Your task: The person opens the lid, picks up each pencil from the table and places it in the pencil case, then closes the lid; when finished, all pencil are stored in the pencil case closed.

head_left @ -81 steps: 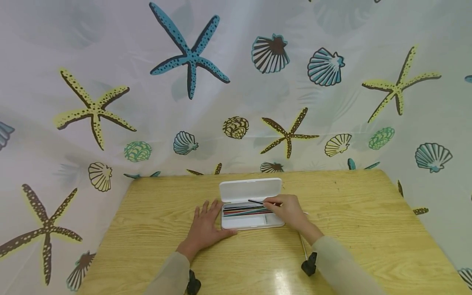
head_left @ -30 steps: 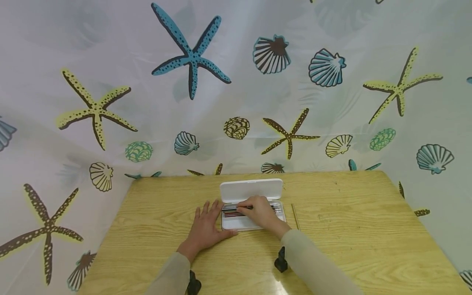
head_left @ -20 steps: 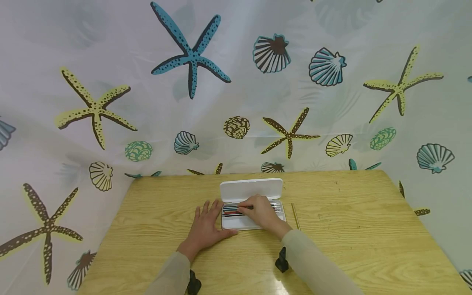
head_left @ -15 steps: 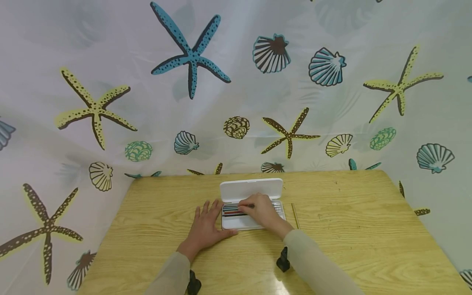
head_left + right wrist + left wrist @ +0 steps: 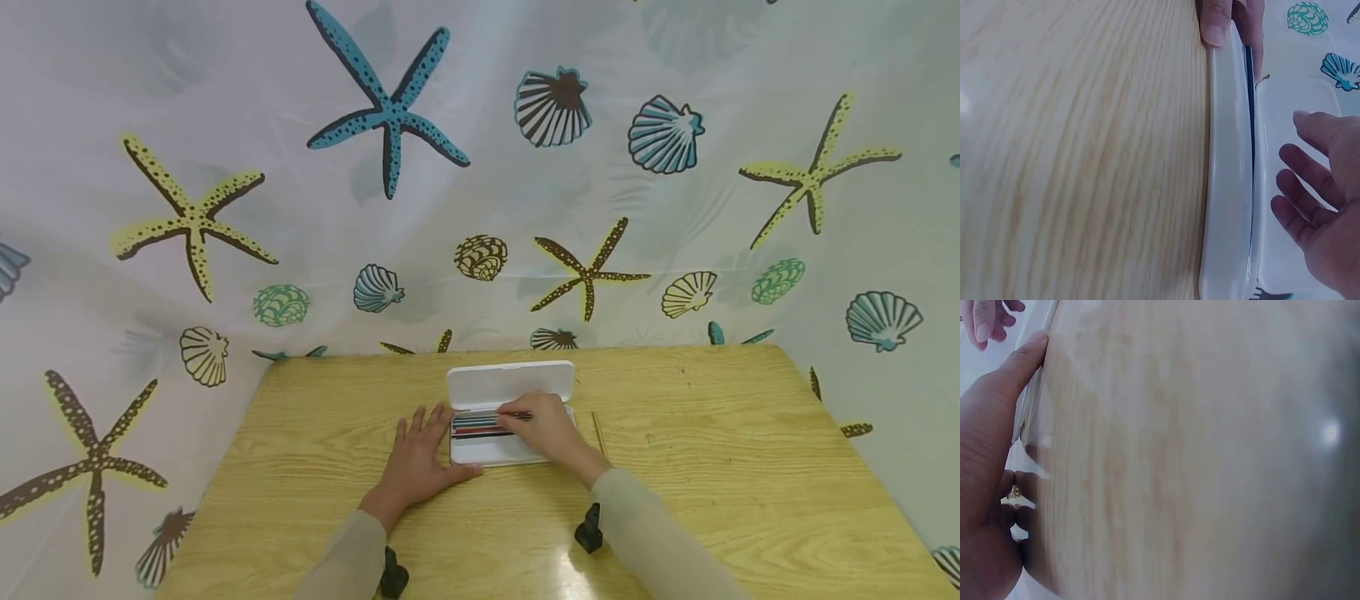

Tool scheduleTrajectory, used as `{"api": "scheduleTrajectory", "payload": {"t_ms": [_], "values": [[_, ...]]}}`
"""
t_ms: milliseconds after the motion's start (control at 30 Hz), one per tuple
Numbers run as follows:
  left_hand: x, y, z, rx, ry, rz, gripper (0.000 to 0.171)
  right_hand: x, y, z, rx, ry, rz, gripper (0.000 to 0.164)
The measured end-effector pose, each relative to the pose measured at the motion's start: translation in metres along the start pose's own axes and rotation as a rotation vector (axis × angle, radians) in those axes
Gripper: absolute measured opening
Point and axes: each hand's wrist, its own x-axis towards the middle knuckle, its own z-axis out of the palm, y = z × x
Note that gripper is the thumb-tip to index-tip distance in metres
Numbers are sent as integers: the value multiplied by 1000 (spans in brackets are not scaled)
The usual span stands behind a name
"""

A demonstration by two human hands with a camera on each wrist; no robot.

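A white pencil case lies on the table with its lid raised at the back. Several thin coloured pencils lie side by side across its back compartment, with black, red and teal among them. My left hand rests spread at the case's left end, its thumb along the front edge. Over the right part of the pencils is my right hand, covering their right ends. In the right wrist view its fingers are loosely bent, with nothing seen between them.
A thin gold-coloured pencil lies on the wooden table just right of the case. A shell-and-starfish-printed curtain hangs behind the table and at both sides. Black wrist mounts stick out by the sleeves.
My right hand carried a dark pencil leftwards into the case, let go of it among the others, and has since slid a little right. The left hand stays put.
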Motion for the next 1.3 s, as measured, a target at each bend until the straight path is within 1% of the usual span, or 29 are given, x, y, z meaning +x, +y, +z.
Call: {"api": "scheduleTrajectory", "payload": {"t_ms": [267, 367, 567, 733, 967, 1100, 1300], "values": [[1, 1, -1, -6, 3, -7, 111, -14, 9, -24, 46, 21, 82, 21], [0, 1, -1, -8, 2, -6, 111, -20, 15, -33, 44, 33, 107, 22], [0, 0, -1, 20, 3, 22, 112, -30, 26, -47, 43, 68, 102, 22], [1, 1, -2, 81, -36, 27, 113, -36, 37, -54, 34, 88, 96, 22], [1, 6, -5, 160, -89, 19, 114, -44, 48, -59, 37, 74, 154, 26], [1, 8, -5, 201, -114, 8, 114, -49, 52, -62, 32, 73, 160, 28], [0, 12, -6, 201, -130, -9, 113, -56, 56, -67, 7, 94, 194, 27]]}}
